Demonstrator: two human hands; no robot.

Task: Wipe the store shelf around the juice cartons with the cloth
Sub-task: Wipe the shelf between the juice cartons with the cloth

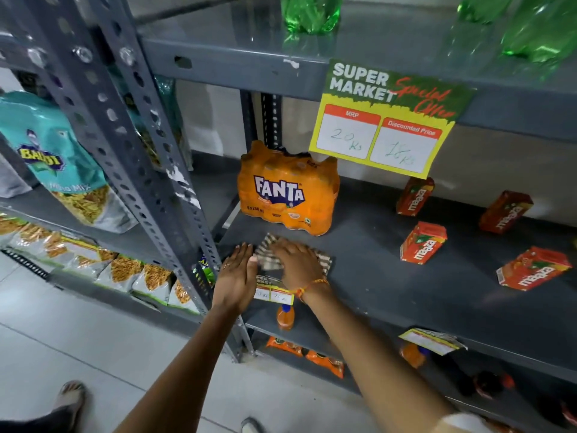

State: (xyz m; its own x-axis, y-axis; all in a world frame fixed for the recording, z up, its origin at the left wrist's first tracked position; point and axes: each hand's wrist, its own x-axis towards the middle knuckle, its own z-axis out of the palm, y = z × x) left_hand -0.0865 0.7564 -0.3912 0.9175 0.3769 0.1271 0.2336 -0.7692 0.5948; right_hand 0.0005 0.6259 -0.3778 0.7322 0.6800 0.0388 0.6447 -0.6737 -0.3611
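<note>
A checked grey-and-white cloth (324,261) lies flat near the front left of the dark grey shelf (390,282). My right hand (296,260) presses palm-down on it, covering most of it. My left hand (237,276) rests flat beside it at the shelf's front edge, fingertips touching the cloth's left side. Several red-orange Maaza juice cartons stand or lean on the right half of the shelf: one at the back (414,196), one further right (505,212), one in the middle (422,243), one lying near the front (534,268).
An orange shrink-wrapped Fanta pack (287,189) stands just behind the cloth. A yellow price sign (384,120) hangs from the shelf above. A perforated steel upright (140,145) runs along the left. Snack bags (59,164) fill the neighbouring rack; orange bottles (284,317) sit below.
</note>
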